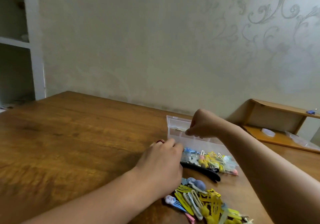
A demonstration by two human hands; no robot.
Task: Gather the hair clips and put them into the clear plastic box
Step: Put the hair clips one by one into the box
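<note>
Head view: clear plastic box (180,125) holds some hair clips; loose pile (206,201) (mostly yellow) waits near the tabletop's front edge. Right hand (199,128) pinches something small over the box; left hand (162,161) steadies it, grasp unclear.

Dim soft indoor light, faint shadows, overall motion blur, wide-angle bending at edges

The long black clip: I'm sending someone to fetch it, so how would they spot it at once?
On the wooden table, find the clear plastic box near the far edge, by the right hand. Just in front of it lies the long black clip, between the box and the loose pile of clips. It is the only black one, and longer than the yellow, blue and pink clips around it.
</note>
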